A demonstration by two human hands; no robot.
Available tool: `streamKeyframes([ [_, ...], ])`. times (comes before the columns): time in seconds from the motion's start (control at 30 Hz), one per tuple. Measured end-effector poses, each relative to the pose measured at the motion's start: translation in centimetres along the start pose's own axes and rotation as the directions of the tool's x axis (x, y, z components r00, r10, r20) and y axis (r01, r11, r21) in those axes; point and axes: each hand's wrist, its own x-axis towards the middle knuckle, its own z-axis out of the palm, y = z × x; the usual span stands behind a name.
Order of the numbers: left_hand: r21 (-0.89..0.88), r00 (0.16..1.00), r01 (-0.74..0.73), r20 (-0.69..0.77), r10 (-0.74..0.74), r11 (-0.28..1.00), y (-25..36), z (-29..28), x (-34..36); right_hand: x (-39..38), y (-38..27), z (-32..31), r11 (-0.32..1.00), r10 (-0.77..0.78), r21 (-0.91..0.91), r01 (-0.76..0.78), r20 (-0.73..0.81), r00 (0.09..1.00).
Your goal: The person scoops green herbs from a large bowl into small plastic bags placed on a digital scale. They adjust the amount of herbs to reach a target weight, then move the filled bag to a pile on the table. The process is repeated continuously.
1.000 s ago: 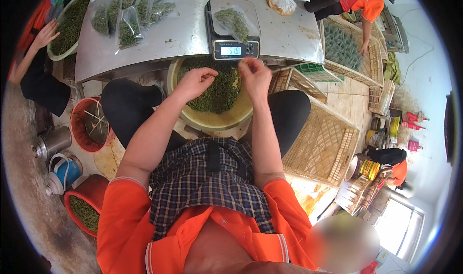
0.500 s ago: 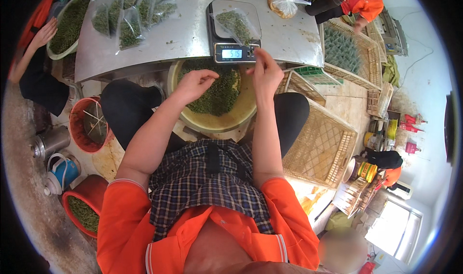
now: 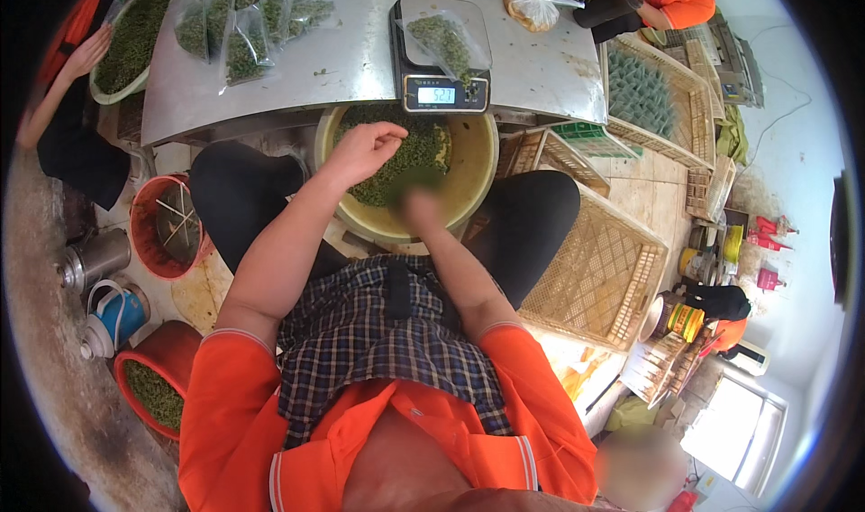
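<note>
My left hand (image 3: 362, 154) hovers over a yellow basin (image 3: 478, 170) of small green buds (image 3: 378, 183). Its fingertips are pinched together; whatever they hold, if anything, is too small to make out. Down at the basin's near side is my right hand (image 3: 420, 210), smeared by motion, so its fingers do not show clearly. Past the basin, at the table's edge, a digital scale (image 3: 446, 93) with a lit display carries a clear plastic bag (image 3: 441, 44) partly filled with the same green pieces. Neither hand touches the scale or the bag.
Several filled bags (image 3: 245, 48) lie on the metal table (image 3: 351, 62). A tied bag (image 3: 529, 3) sits farther right. Red buckets (image 3: 167, 228) stand at left, plastic crates (image 3: 599, 269) at right. Co-workers' hands (image 3: 88, 51) and sleeves (image 3: 689, 12) show at both table ends.
My right hand has left the front of the scale and come down toward me into the basin. The display reading has changed. My left hand has stayed nearly in place.
</note>
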Motion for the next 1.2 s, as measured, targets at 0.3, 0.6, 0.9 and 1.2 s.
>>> streamKeyframes([
  [0.3,0.027,0.999,0.032,0.032,-0.032,0.999,-0.1,0.8,0.0,-1.6,0.7,-8.5,0.942,-0.085,0.292,0.164,-0.265,0.96],
  [0.6,0.03,0.999,-0.024,-0.042,0.026,0.999,-0.8,0.1,-0.2,-1.4,-1.8,-24.8,0.937,0.009,0.157,0.311,-0.903,0.43],
  [0.9,0.401,0.642,-0.385,-0.531,0.553,0.831,2.1,-0.9,-3.6,-2.1,-3.9,-32.2,0.881,-0.464,-0.35,0.317,-0.769,0.439],
  [1.2,0.004,0.884,-0.458,-0.099,0.456,0.889,2.7,1.1,-3.7,-10.8,-6.7,-34.1,0.755,-0.627,-0.1,0.648,-0.398,0.67],
])
